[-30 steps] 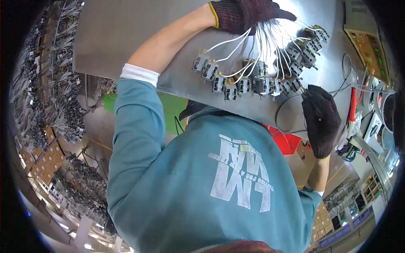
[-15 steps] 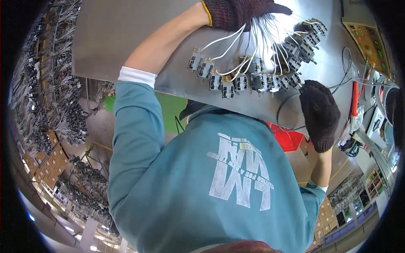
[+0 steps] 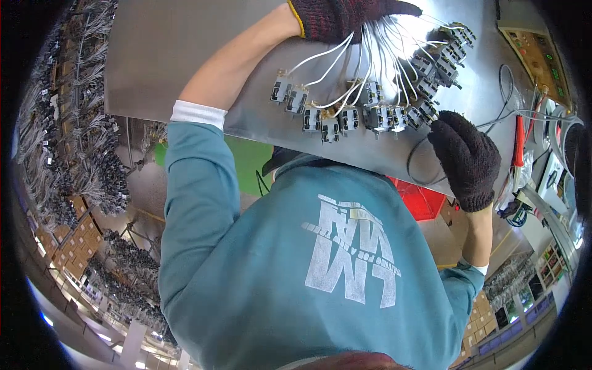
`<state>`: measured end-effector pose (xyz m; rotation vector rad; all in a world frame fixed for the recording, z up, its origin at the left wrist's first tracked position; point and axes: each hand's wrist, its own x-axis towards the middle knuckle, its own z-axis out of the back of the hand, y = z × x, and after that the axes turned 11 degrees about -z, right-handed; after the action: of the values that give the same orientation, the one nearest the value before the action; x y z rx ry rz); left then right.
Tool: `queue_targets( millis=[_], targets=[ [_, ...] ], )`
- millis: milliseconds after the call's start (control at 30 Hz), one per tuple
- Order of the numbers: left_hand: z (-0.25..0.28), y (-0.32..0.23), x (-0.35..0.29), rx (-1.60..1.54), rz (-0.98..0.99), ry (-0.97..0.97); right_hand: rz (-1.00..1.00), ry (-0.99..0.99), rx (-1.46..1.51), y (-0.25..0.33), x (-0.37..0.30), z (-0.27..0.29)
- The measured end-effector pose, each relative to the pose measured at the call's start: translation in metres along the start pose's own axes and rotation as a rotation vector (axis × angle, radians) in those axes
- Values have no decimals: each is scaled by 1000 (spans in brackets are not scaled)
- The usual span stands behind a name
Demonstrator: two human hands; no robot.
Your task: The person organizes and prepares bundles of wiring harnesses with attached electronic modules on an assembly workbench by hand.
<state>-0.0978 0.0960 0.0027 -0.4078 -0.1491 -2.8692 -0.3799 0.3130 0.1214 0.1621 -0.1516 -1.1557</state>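
Observation:
My left hand [image 3: 345,18], in a dark knitted glove with a yellow cuff edge, is closed on a bundle of white wires [image 3: 370,52] at the top of the view. The wires fan out toward me, ending in several small grey-and-black connectors [image 3: 348,118] spread in an arc on the metal table. My right hand [image 3: 467,161], in a dark glove, is closed beside the connectors [image 3: 424,113] at the right end of the near row. Its fingertips are at or very near the last one; what they pinch is hidden. A thin dark cable [image 3: 409,166] loops by this hand.
The metal table [image 3: 179,55] ends just in front of my body. A meter box with lit green digits [image 3: 542,61] stands far right, near a red-handled tool [image 3: 519,142] and tangled leads. A red bin [image 3: 419,200] sits below the edge. Hanging wire bundles [image 3: 92,142] fill the left.
My right hand has shifted slightly up and tilted, its fingertips moving a little left along the connectors. My left hand and the wired connectors have moved slightly left.

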Motion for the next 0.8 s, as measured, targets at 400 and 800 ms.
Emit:
queue_targets(
  millis=[400, 800],
  targets=[
    [-2, 1, -1, 42, 52, -34, -290, 9, 386, 9, -3, 4],
    [46, -22, 27, 180, 163, 456, 72, 61, -45, -3, 5, 9]
  ],
)
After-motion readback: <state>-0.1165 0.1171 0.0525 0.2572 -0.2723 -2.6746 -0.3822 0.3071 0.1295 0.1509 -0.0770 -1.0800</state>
